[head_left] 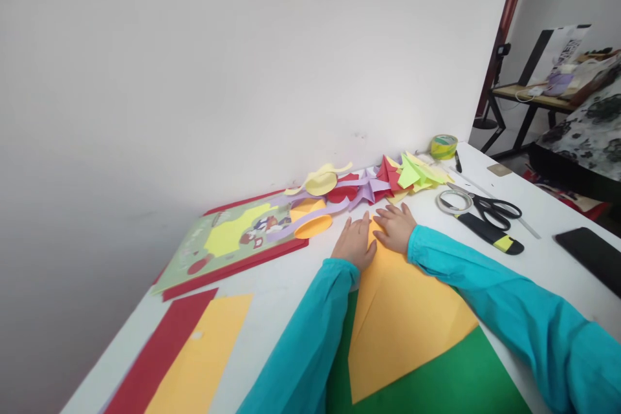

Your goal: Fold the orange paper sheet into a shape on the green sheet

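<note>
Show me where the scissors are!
In the head view, the scissors lie on the white table, to the right of the right hand, beside the pale tape roll and black-and-yellow knife.

No text is legible, the white panel's lettering (565, 55) being blurred.

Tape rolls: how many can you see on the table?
2. One yellow-green roll is near the wall; one whitish roll is by the black-handled scissors. Others could be hidden behind the folded paper shapes.

Creased orange paper (407, 317) lies partly over a green sheet (466, 378), tapering away.
</note>
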The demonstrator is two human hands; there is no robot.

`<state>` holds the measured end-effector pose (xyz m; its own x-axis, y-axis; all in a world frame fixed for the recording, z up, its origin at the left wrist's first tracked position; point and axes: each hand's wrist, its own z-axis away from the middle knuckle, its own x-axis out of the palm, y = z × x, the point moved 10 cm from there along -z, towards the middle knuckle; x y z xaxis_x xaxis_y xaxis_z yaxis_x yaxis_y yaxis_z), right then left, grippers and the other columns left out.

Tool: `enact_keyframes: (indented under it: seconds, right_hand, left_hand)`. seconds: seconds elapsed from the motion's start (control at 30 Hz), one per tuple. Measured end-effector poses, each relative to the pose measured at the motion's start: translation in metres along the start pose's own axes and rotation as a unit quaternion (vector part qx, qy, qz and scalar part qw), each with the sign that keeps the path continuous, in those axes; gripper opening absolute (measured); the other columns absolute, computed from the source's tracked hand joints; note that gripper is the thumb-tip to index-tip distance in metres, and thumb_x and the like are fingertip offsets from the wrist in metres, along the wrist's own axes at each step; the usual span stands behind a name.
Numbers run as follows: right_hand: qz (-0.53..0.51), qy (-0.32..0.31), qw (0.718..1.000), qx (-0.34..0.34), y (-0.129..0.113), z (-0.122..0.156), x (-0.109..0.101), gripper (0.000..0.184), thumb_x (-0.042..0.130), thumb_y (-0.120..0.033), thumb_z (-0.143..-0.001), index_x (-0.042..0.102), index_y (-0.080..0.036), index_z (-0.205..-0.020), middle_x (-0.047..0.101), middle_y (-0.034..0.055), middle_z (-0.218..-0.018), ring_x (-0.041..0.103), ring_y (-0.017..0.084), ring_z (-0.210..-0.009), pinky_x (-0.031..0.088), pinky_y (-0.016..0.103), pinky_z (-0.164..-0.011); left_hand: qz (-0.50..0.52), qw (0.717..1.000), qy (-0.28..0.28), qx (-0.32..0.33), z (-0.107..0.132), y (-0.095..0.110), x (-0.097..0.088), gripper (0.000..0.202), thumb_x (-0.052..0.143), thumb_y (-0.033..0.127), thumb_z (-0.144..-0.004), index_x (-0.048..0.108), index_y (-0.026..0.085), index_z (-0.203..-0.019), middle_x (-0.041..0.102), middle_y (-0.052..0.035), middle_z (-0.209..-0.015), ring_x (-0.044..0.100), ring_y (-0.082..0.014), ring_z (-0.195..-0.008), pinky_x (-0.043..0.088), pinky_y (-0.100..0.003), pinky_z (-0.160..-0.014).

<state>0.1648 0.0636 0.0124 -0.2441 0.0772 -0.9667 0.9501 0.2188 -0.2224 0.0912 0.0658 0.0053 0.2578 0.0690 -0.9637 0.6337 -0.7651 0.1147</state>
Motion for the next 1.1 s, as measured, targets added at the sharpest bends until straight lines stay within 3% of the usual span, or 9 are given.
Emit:
enact_keyframes:
  seconds: [0.17, 0.5, 1.1]
  right_hand:
    - [0.002, -0.001, 1.0, 0.003, 0.001, 0.0, 0.0, 0.046, 0.042, -0.044, -0.092, 0.053, -0.025, -0.132, 0.046, 0.0059, -0.146, 0.032, 0.032, -0.136, 0.019, 0.063, -0.108]
    - [0.003, -0.003, 1.0, -0.001, 0.001, 0.0, 0.001, 0.046, 0.042, -0.044, -0.092, 0.052, -0.025, -0.133, 0.045, 0.006, -0.146, 0.032, 0.032, -0.136, 0.018, 0.065, -0.108]
    - [0.022, -0.009, 1.0, -0.002, 0.003, 0.0, 0.003, 0.049, 0.037, -0.045, -0.094, 0.049, -0.024, -0.136, 0.043, 0.0073, -0.148, 0.03, 0.031, -0.137, 0.018, 0.062, -0.108]
  left_hand:
    - [-0.021, 1.0, -0.002, 0.008, 0.007, 0.005, -0.002, 0.064, 0.041, 0.024, -0.084, 0.025, 0.002, -0.142, 0.057, -0.02, -0.128, 0.05, -0.03, -0.121, 0.021, -0.058, -0.113]
    - [-0.056, 0.998, -0.002, 0.017, 0.011, 0.01, -0.004, 0.059, 0.042, 0.025, -0.085, 0.034, 0.002, -0.139, 0.06, -0.0196, -0.121, 0.053, -0.0285, -0.118, 0.023, -0.054, -0.113]
    - [-0.049, 0.997, 0.001, 0.065, 0.045, 0.026, -0.02, 0.058, 0.042, 0.023, -0.084, 0.036, -0.001, -0.137, 0.063, -0.0204, -0.111, 0.056, -0.0299, -0.109, 0.033, -0.054, -0.109]
